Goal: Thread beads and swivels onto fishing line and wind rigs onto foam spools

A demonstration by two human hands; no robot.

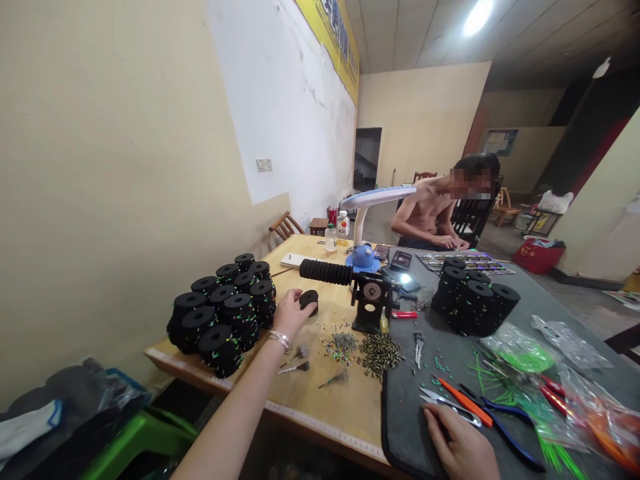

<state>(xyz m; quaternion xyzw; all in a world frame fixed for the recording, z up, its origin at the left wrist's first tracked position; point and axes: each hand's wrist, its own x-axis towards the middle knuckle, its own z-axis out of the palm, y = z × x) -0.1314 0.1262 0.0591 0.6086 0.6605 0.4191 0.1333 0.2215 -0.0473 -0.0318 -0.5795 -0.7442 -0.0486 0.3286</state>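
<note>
1. Black foam spool, a single loose one, sat at centre left of the frame, just past the fingertips of the left hand and touching them.
2. That hand was half closed, its fingers curled against the spool, though I could not tell whether it had a firm hold. A silver bracelet circled its wrist.
3. The right hand, at bottom right of centre, lay partly open on a dark grey mat, holding nothing, just beside steel scissors and an orange-handled tool.
4. About eleven stacks of matching spools stood left of the loose one on a pale wooden table, and about five more stood on the mat at right. Two heaps of small beads lay between them.
5. Front stacks hid the rear ones, so neither count was certain. The bottom edge cut off the right hand. At upper right, a bare-shouldered person sat with both hands at the far table end, too small to make out.
</note>
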